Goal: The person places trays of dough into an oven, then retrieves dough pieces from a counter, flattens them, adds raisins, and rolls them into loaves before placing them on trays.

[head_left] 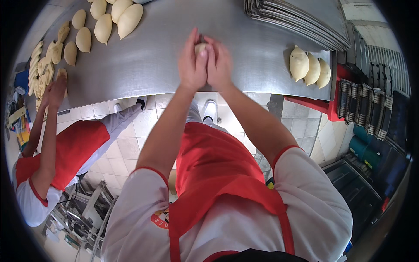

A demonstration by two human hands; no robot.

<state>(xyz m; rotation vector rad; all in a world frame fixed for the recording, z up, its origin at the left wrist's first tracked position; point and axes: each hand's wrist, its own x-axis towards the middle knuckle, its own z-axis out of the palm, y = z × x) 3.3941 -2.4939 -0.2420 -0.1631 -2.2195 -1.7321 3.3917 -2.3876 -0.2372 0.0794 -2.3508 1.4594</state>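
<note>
Both hands meet over the steel worktable (152, 56), cupped around a pale piece of dough (200, 48). My left hand (192, 67) covers its left side and my right hand (219, 63) its right side. The thumbs lie close together near the dough, and the fingers point away from me, slightly blurred. Only a small part of the dough shows between the hands. To the right lie three pale, pointed dough pieces (299, 63) side by side. More teardrop-shaped dough pieces (103, 29) are spread at the far left.
Stacked dark metal trays (297, 22) occupy the far right of the table. At the left, a co-worker in a red apron (83, 146) handles dough beside a pile of shaped dough strips (42, 72). Right of the table stands a rack with metal trays (364, 105).
</note>
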